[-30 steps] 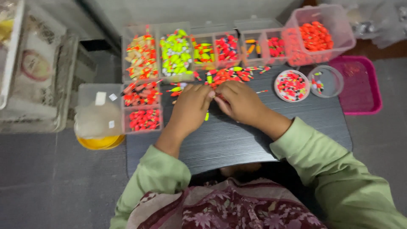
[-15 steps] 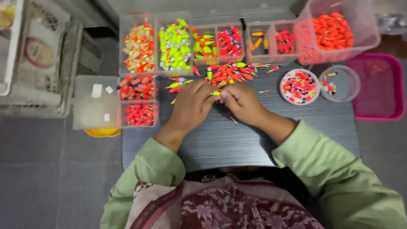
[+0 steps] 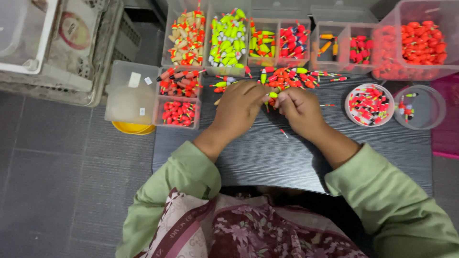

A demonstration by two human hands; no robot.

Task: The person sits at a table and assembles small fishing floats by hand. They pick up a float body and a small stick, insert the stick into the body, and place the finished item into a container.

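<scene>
Small yellow-green float [image 3: 272,95] being pinched between fingertips of left hand [image 3: 240,106] and right hand [image 3: 300,109], both grips closed on it, near middle of bench [image 3: 267,157] toward far edge. Loose pile of red floats [image 3: 287,78] lying just beyond hands. Round dish [image 3: 369,104] of floats sitting toward right edge.

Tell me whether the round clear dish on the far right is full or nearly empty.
Nearly empty: the round clear dish holds only a few floats near its left rim, while its bare bottom shows through.
</scene>
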